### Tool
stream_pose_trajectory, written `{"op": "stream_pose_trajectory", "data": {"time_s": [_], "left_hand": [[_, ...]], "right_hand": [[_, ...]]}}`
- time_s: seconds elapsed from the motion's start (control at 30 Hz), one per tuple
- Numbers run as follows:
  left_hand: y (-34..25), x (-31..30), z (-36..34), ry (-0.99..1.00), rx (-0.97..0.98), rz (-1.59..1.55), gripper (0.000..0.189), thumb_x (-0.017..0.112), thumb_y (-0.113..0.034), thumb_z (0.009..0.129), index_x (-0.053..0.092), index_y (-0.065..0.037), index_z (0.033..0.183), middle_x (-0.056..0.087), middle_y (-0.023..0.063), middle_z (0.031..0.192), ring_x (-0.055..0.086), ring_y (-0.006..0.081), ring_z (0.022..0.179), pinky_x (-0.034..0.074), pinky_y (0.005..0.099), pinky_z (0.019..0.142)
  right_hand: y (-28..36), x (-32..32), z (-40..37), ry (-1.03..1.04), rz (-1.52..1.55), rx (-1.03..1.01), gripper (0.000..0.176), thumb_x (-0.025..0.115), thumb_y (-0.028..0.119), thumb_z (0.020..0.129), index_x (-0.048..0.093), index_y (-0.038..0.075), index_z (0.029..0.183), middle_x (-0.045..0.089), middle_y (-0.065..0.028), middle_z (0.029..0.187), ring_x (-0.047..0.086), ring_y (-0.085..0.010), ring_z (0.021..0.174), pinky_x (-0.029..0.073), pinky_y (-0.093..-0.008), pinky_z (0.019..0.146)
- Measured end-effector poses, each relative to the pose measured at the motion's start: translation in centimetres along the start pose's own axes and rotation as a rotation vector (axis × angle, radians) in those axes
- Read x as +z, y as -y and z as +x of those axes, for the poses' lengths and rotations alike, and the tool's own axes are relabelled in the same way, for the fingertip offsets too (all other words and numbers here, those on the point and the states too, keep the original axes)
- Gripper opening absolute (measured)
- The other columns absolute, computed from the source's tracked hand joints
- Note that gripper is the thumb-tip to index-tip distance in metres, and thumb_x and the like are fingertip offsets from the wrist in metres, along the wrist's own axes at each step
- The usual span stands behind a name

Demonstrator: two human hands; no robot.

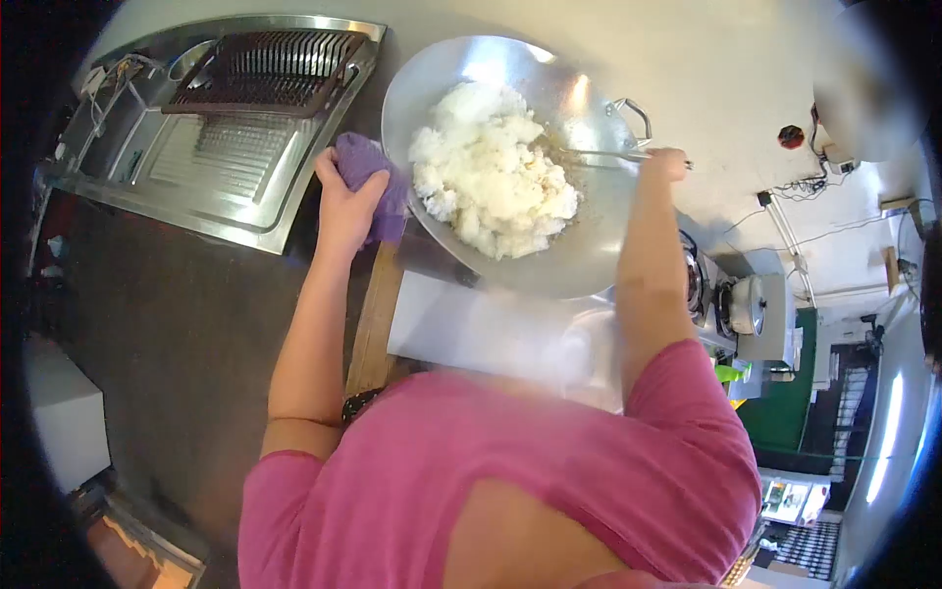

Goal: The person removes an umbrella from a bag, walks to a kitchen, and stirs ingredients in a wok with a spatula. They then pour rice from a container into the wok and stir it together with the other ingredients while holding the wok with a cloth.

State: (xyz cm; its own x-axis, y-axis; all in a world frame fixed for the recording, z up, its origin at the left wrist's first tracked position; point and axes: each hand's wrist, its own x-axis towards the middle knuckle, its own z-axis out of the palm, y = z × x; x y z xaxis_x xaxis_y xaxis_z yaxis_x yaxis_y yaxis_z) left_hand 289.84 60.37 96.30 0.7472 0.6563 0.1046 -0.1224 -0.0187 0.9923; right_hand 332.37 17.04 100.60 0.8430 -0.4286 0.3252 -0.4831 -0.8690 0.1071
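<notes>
A large metal wok holds a heap of white rice. My left hand grips a folded purple cloth against the wok's left rim. At the wok's right side my right hand is closed round the handle of a metal spatula. The spatula's far end reaches the right edge of the rice. Near that hand, a loop handle stands out from the wok's rim.
A steel sink with a dark dish rack lies at the upper left. A white board is below the wok. At the right are a stove and a pot. A white box stands at the lower left.
</notes>
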Motion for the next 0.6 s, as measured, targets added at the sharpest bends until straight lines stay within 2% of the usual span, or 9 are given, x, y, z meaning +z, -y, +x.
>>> {"op": "stream_pose_trajectory", "data": {"time_s": [0.07, 0.1, 0.13, 0.17, 0.27, 0.33, 0.4, 0.5, 0.6], "left_hand": [[0.2, -0.2, 0.3, -0.029, 0.051, 0.021, 0.069, 0.071, -0.021, 0.077, 0.029, 0.001, 0.128, 0.051, 0.0216, 0.115, 0.055, 0.0282, 0.104, 0.043, 0.0357, 0.092], [0.0, -0.3, 0.3, -0.052, 0.034, 0.081, 0.069, 0.071, -0.02, 0.077, 0.03, 0.001, 0.128, 0.051, 0.0214, 0.116, 0.055, 0.0279, 0.104, 0.043, 0.0356, 0.092], [0.2, 0.1, -0.3, -0.051, 0.0, 0.137, 0.068, 0.071, -0.02, 0.077, 0.031, 0.002, 0.128, 0.051, 0.0212, 0.116, 0.055, 0.0276, 0.104, 0.043, 0.0355, 0.092], [1.3, 0.2, 0.0, -0.064, 0.087, 0.109, 0.068, 0.072, -0.02, 0.076, 0.032, 0.001, 0.127, 0.051, 0.0211, 0.116, 0.055, 0.027, 0.102, 0.044, 0.0355, 0.091], [0.5, 0.1, -0.2, -0.064, -0.043, 0.046, 0.069, 0.073, -0.019, 0.076, 0.032, 0.0, 0.128, 0.05, 0.0199, 0.117, 0.053, 0.0249, 0.105, 0.042, 0.0348, 0.093], [0.8, 0.0, -0.5, -0.054, -0.043, 0.017, 0.069, 0.073, -0.02, 0.076, 0.031, 0.0, 0.128, 0.05, 0.0195, 0.117, 0.053, 0.0246, 0.106, 0.042, 0.0346, 0.094], [0.7, 0.0, 0.1, -0.05, -0.026, -0.02, 0.07, 0.073, -0.02, 0.076, 0.031, 0.0, 0.128, 0.05, 0.0191, 0.117, 0.052, 0.0244, 0.106, 0.041, 0.0345, 0.094], [0.5, 0.1, -0.1, -0.073, -0.011, 0.085, 0.067, 0.072, -0.02, 0.076, 0.031, 0.0, 0.126, 0.048, 0.0193, 0.118, 0.052, 0.0262, 0.106, 0.041, 0.035, 0.095], [0.5, 0.2, -0.2, -0.093, -0.013, 0.067, 0.066, 0.073, -0.019, 0.076, 0.032, 0.0, 0.125, 0.047, 0.0192, 0.118, 0.051, 0.0266, 0.107, 0.04, 0.0352, 0.095]], "right_hand": [[2.0, 0.8, -0.1, -0.086, -0.095, -0.196, 0.023, 0.07, 0.04, 0.079, 0.074, 0.022, 0.092, 0.068, -0.0017, 0.098, 0.066, -0.0119, 0.097, 0.055, -0.0326, 0.079], [2.4, -2.2, -2.5, -0.11, -0.074, -0.32, 0.021, 0.07, 0.038, 0.08, 0.074, 0.022, 0.093, 0.069, -0.0008, 0.099, 0.067, -0.0116, 0.095, 0.055, -0.032, 0.079], [2.6, -3.8, -3.6, -0.091, 0.035, -0.297, 0.017, 0.066, 0.033, 0.083, 0.07, 0.016, 0.088, 0.066, -0.0026, 0.088, 0.066, -0.0142, 0.083, 0.054, -0.0344, 0.073], [2.7, -5.2, -5.1, -0.016, 0.547, -0.225, 0.014, 0.064, 0.027, 0.085, 0.066, 0.013, 0.083, 0.062, -0.0028, 0.078, 0.063, -0.0154, 0.073, 0.052, -0.0343, 0.066], [3.0, -11.1, -11.8, 0.123, 1.993, -0.002, 0.016, 0.06, 0.015, 0.085, 0.058, 0.007, 0.072, 0.051, -0.0015, 0.057, 0.055, -0.0166, 0.053, 0.049, -0.0319, 0.053], [0.8, -15.9, -18.0, 0.322, 2.403, -0.319, 0.023, 0.057, 0.013, 0.09, 0.048, 0.008, 0.068, 0.047, -0.0022, 0.058, 0.047, -0.0145, 0.052, 0.042, -0.0299, 0.049], [-1.2, -19.7, -22.2, 0.311, 2.37, -0.408, 0.034, 0.053, 0.021, 0.092, 0.034, 0.013, 0.065, 0.026, 0.0011, 0.053, 0.026, -0.0139, 0.046, 0.03, -0.0338, 0.051], [-3.3, -19.7, -26.3, 0.211, 2.364, -0.558, 0.035, 0.052, 0.023, 0.093, 0.033, 0.013, 0.065, 0.026, 0.0014, 0.053, 0.026, -0.0135, 0.047, 0.029, -0.0324, 0.051], [-0.6, -14.5, -27.6, 0.19, 2.421, -0.446, 0.036, 0.051, 0.023, 0.093, 0.033, 0.013, 0.063, 0.026, 0.0014, 0.052, 0.026, -0.0132, 0.046, 0.027, -0.0317, 0.05]]}}
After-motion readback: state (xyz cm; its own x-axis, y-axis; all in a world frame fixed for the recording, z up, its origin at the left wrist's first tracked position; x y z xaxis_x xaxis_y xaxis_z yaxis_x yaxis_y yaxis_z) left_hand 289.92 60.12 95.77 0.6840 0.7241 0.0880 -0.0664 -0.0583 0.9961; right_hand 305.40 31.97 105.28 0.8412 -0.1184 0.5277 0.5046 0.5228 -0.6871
